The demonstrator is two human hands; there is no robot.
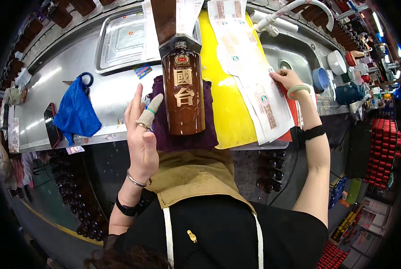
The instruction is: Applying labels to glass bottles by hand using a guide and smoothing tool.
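A brown glass bottle (pixel 185 117) with gold lettering lies on a dark purple cloth (pixel 164 142), its neck pointing away from me against a dark brown block (pixel 164 20). Beside it, my left hand (pixel 141 134) is raised with fingers stretched out, holding nothing; a cloth finger cover sits on one finger. Further right, white label sheets (pixel 254 96) with small green and brown labels rest on a yellow mat (pixel 227 107). My right hand (pixel 289 80) pinches a label at the right edge of these sheets. Its fingertips partly hide that label.
To the left are a blue cloth (pixel 80 112), scissors (pixel 87 80), a phone (pixel 52 125) and a metal tray (pixel 119 45). A sink (pixel 299 42) with a white faucet (pixel 294 6) is at the right, near a blue bowl (pixel 320 79). Bottles stand under the counter.
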